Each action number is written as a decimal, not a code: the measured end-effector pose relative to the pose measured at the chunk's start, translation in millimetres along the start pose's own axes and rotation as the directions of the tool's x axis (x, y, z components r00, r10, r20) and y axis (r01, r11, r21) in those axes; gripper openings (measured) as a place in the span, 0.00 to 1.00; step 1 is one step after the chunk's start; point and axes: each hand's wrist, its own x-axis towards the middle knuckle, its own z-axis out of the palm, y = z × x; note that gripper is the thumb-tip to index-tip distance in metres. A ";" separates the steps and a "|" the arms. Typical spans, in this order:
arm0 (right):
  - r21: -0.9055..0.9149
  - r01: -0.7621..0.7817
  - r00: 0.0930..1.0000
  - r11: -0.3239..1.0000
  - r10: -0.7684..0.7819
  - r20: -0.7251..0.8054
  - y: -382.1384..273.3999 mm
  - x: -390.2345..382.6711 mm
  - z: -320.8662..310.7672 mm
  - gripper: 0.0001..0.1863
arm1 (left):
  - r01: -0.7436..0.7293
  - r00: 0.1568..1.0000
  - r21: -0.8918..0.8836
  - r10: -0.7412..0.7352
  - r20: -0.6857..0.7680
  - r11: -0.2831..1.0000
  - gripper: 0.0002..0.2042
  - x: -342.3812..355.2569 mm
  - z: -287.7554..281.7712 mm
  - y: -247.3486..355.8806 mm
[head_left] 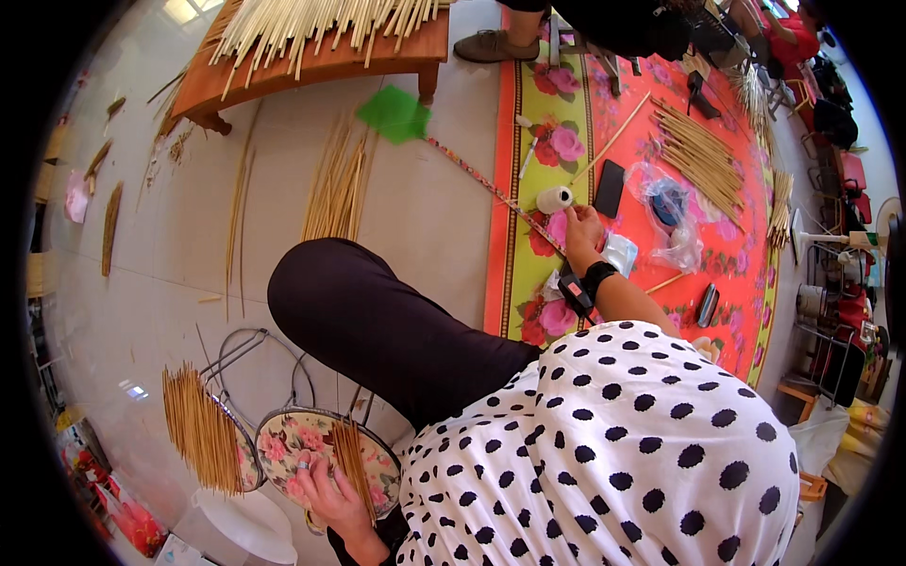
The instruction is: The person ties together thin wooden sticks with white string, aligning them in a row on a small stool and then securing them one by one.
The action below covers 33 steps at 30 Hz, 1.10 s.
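Observation:
My left hand point(326, 491) lies with fingers apart on a floral stool seat point(288, 453), beside thin bamboo sticks point(351, 462). A second stool beside it bears a larger bundle point(198, 424). My right hand point(583, 234), on the flowered mat point(519, 302), has curled fingers just beside a white thread spool point(552, 200); whether they grip anything is hidden. Near it lie a black phone point(610, 189), a small packet point(619, 255), a black corded device point(574, 294) and a plastic bag point(679, 241). A patterned rod point(472, 174) with a green flap point(392, 115) runs toward that hand.
A wooden table point(311, 71) heaped with pale sticks stands at the top left. More sticks point(335, 189) lie on the tiles and on the mat point(698, 160). Another person's shoe point(491, 45) is at the top; someone in red point(793, 42) and chairs line the right.

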 end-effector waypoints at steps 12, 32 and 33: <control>-0.127 0.291 0.953 0.948 -0.299 -0.048 -25.9 22.3 -21.3 0.12 | -0.023 1.000 0.036 0.022 0.016 0.999 0.10 1.8 -0.6 2.0; -0.291 0.497 0.866 0.817 -0.490 0.103 -25.2 36.5 -0.7 0.07 | 0.040 0.999 -0.001 -0.040 0.036 0.999 0.11 -1.7 0.6 -0.3; -0.290 0.503 0.862 0.815 -0.496 0.101 -25.1 36.3 -0.4 0.07 | 0.046 0.998 0.000 -0.046 0.039 0.999 0.11 -1.9 1.1 -1.0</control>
